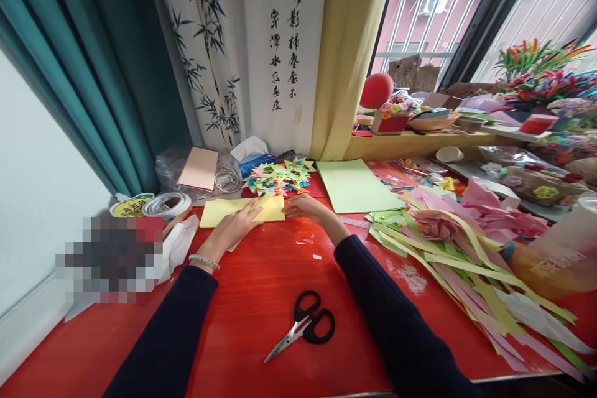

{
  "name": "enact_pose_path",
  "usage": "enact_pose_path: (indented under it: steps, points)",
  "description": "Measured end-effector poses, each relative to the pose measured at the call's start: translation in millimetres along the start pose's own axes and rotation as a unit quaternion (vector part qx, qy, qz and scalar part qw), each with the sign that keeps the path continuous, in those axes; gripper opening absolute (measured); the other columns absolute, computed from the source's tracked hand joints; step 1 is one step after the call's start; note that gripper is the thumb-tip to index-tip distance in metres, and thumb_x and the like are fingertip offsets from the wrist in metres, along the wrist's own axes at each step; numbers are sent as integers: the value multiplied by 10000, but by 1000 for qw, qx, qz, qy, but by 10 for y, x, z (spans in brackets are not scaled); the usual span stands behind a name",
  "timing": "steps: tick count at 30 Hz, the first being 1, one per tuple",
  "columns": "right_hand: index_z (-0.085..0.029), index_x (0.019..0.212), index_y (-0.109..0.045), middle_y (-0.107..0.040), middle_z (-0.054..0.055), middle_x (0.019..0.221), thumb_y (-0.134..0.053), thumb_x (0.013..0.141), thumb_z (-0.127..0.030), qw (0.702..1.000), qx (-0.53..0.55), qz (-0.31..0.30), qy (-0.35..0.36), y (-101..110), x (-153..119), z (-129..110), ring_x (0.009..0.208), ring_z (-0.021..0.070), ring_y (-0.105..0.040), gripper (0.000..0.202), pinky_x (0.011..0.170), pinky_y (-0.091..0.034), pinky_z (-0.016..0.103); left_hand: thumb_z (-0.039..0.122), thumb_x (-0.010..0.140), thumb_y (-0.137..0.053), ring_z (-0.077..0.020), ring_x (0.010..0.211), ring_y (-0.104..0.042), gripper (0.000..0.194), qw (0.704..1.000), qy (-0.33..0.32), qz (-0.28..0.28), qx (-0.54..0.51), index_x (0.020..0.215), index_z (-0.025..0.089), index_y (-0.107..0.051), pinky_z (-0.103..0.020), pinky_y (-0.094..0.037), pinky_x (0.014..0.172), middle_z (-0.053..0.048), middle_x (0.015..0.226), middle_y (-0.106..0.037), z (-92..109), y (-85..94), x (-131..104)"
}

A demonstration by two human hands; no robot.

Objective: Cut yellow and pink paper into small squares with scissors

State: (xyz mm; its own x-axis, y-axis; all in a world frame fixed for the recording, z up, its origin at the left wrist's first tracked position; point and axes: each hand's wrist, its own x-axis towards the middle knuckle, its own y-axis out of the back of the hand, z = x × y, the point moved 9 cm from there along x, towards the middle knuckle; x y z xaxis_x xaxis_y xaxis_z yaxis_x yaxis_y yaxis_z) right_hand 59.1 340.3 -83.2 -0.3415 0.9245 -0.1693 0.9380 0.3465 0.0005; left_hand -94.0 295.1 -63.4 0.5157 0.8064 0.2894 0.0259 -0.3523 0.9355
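Observation:
A folded sheet of yellow paper (217,212) lies on the red table. My left hand (233,230) rests flat on it, fingers stretched out and pointing right. At the paper's right end is my right hand (310,206), its bent fingers close together with the tips at the edge. The thumb's exact grip there is too small to make out. Black-handled scissors (303,326) lie partly open between my forearms, blades pointing to the lower left. Just behind the yellow paper is a pile of folded paper stars (280,175) in green, yellow and pink.
A stack of light green paper (357,186) lies behind my right hand. Green and pink paper strips (448,249) spread over the right side, beside a plastic cup (553,255). A roll of white cord (166,205) sits at the left. Paper scraps (317,257) dot the table.

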Motion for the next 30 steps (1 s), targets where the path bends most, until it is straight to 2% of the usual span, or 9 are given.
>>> enact_pose_path:
  steps: [3,6,11,17,23,30]
  points:
    - [-126,871,-552,-684,80,786,-454,860,-121,998,54,-4,13,30,-3,-30,690,130,-665,99,763,-526,294,282,899,-423,-234,938,-627,364,1000,-5,4,0,1248,178,-430,-284,-503,687,-142,1170,-583,12,16,14]
    - [-103,866,-564,-687,111,810,-445,863,-123,997,81,-20,7,21,-6,-50,714,138,-672,121,779,-528,296,230,911,-397,-204,914,-632,316,1000,-20,-6,-5,1222,191,-442,-263,-493,689,-92,1050,-642,19,29,8]
    - [-106,869,-560,-680,81,711,-462,850,-116,997,76,-3,-19,48,-24,-23,611,116,-658,100,753,-537,284,53,869,-368,-202,946,-622,396,1000,-26,-12,2,1240,185,-414,-274,-490,720,-94,1080,-631,19,9,-13]
    - [-106,902,-560,-681,90,665,-483,821,-110,995,54,-28,-77,-37,-86,84,627,155,-669,112,727,-554,319,161,902,-356,-221,843,-645,329,1000,7,-5,21,1221,138,-431,-286,-495,652,-143,1026,-628,17,-24,2]
    - [-125,838,-573,-674,60,663,-460,818,-64,996,52,-5,-67,-14,-62,65,614,117,-651,130,758,-545,284,291,902,-429,-229,896,-635,344,1000,2,0,16,1218,157,-423,-275,-482,660,-139,1055,-623,26,1,6]
    - [-113,735,-589,-675,81,677,-413,827,-40,996,50,-3,-70,15,-77,56,631,130,-657,211,789,-531,312,268,923,-381,-210,890,-636,298,1000,-4,0,9,1190,154,-448,-258,-475,652,-135,1036,-629,31,24,-10]
